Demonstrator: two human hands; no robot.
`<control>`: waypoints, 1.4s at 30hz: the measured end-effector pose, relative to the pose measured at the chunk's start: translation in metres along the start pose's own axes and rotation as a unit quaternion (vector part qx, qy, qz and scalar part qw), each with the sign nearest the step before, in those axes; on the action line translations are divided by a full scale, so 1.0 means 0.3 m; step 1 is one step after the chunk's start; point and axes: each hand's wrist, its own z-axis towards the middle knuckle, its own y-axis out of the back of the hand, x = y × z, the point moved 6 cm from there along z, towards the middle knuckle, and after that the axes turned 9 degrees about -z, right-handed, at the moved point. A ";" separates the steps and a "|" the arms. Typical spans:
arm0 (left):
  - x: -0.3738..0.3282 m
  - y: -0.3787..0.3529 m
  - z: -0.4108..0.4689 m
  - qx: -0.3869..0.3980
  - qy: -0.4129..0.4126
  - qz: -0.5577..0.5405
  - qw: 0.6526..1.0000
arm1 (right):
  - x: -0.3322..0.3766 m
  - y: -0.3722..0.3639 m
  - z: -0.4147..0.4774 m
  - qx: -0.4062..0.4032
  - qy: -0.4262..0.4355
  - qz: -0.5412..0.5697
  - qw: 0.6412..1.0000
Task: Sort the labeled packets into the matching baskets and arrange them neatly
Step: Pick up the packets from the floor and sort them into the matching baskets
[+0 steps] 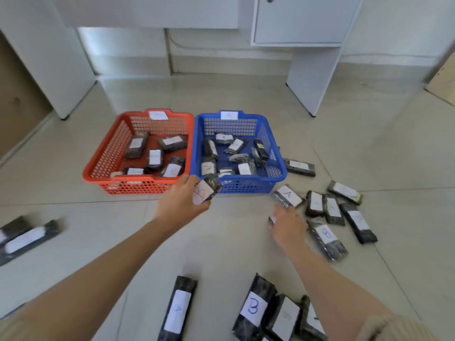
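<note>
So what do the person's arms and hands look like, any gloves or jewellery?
No gloves: the left hand and right hand are bare, with no ring or watch visible. Forearms are bare too; a beige fabric sleeve shows by the right elbow.

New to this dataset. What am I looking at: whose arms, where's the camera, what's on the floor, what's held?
No machine here: a person works with two bare hands. The one picture comes from a wide-angle camera worn on their head, looking forward and down, so both arms enter from the bottom. On the tiled floor stand a red basket and a blue basket side by side, each holding dark packets with white labels. More loose packets lie on the floor, mostly at the right and along the bottom edge. The left hand holds a packet marked with what looks like a B, just in front of the baskets. The right hand reaches down among the loose ones; it is blurred, so whether it grips anything is unclear.
</note>
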 end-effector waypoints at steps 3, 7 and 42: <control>0.102 0.091 -0.012 -0.037 0.053 0.007 0.998 | 0.166 0.024 -0.053 -0.026 0.114 0.133 0.984; 0.234 0.256 -0.035 -0.121 0.107 0.036 0.986 | 0.477 0.199 -0.138 -0.126 0.239 0.306 0.913; 0.856 0.343 0.267 -0.245 0.158 -0.087 0.953 | 1.449 0.364 0.363 0.194 0.279 0.532 0.776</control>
